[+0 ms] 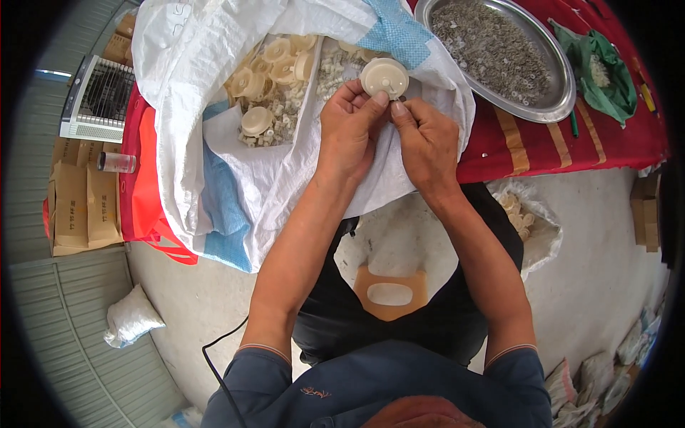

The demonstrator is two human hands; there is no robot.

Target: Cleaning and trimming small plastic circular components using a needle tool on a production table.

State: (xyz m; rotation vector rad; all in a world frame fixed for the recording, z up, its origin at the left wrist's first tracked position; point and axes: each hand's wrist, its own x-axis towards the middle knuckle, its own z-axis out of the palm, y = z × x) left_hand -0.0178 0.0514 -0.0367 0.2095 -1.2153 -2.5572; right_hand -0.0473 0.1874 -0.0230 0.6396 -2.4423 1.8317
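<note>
A round cream plastic lid (pixel 384 74) is held up over the white woven sack. My left hand (pixel 349 128) grips its lower left edge, the thumb pressed on its face. At the lid's lower edge, my right hand (pixel 430 143) has thumb and forefinger pinched together; whatever is between them is too small to make out. Beyond the hands, the opened sack (pixel 242 160) holds a heap of cream round plastic caps (pixel 275 60), with small white plastic pieces (pixel 285 114) beside them. One cap (pixel 256 121) lies on those small pieces.
At the right on a red-covered table (pixel 478 153), an oval metal tray (pixel 564 96) holds many small grey parts. A green bag (pixel 621 100) lies beyond it. A heater (pixel 96 100), a clear jar (pixel 118 162) and cardboard boxes (pixel 82 207) are at the left. A stool (pixel 391 310) shows between my legs.
</note>
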